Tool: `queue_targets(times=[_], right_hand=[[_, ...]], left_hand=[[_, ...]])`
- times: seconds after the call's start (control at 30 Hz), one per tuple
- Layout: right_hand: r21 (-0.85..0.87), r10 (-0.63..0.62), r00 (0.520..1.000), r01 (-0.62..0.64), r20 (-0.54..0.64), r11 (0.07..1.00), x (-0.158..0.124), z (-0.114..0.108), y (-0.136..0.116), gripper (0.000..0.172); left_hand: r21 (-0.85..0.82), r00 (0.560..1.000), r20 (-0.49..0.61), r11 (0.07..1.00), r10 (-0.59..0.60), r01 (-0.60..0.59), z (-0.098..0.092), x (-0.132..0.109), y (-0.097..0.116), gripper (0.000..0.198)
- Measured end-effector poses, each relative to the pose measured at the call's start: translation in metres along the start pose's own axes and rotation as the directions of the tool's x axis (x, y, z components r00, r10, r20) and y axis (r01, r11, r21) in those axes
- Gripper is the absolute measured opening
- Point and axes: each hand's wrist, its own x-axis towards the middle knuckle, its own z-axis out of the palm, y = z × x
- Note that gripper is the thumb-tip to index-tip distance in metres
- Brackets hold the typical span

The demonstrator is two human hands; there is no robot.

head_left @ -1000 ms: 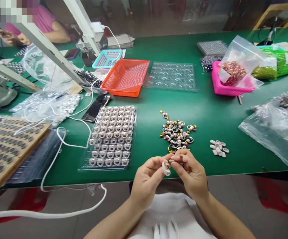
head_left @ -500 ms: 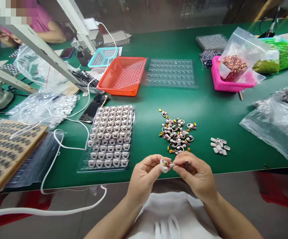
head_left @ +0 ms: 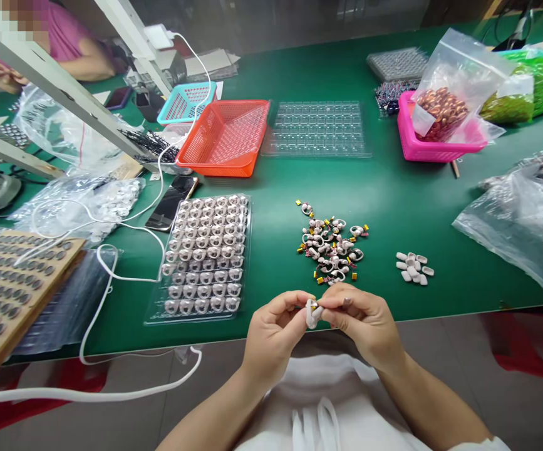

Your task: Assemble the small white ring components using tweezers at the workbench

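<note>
My left hand [head_left: 275, 332] pinches a small pale ring-shaped part [head_left: 311, 316], which looks like a clip-on earphone body with a bit of yellow showing inside. Against its right side, the closed fingers of my right hand [head_left: 362, 322] hold a small pale cap, mostly hidden by the fingertips. A small dark spot shows among my right fingers; I cannot tell what it is. Just beyond both hands lies a pile of similar ring-shaped parts [head_left: 330, 244] with yellow tabs and thin wires. To the right sits a little heap of pale oval caps [head_left: 412, 268].
A clear tray of shiny pale parts [head_left: 205, 250] stands left, near a phone [head_left: 172, 203] and a white cable [head_left: 106, 275]. Behind are an orange basket [head_left: 219, 166], a clear tray [head_left: 318, 128] and a pink basket [head_left: 440, 151]. A plastic bag [head_left: 510, 232] lies right. Another person [head_left: 78, 44] sits far left.
My right hand has moved left, bringing the small cap from just beside the ring-shaped part up against it. My left hand keeps its hold. The camera view has shifted slightly.
</note>
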Motion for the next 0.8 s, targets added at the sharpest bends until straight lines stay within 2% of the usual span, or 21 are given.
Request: queue_targets(times=[0.27, 0.47, 0.63, 0.8], right_hand=[[0.047, 0.039, 0.999, -0.039, 0.000, 0.998, 0.0024, 0.0009, -0.0004, 0.010], [0.026, 0.029, 1.000, -0.029, 0.008, 0.999, 0.0019, -0.0006, 0.0002, 0.015], [0.000, 0.023, 1.000, -0.023, 0.010, 1.000, 0.0016, -0.0027, 0.0010, 0.015], [-0.020, 0.089, 0.996, -0.089, 0.011, 0.996, 0.0014, -0.0048, 0.0007, 0.007]], left_hand=[[0.183, 0.991, -0.011, 0.975, 0.130, -0.126, -0.0006, -0.0026, 0.0009, 0.007], [0.326, 0.960, 0.027, 0.905, 0.280, -0.273, -0.0034, -0.0024, -0.0019, 0.011], [0.376, 0.929, 0.063, 0.854, 0.364, -0.360, -0.0042, -0.0023, -0.0016, 0.019], [0.401, 0.906, 0.100, 0.817, 0.411, -0.414, -0.0046, -0.0016, -0.0005, 0.022]])
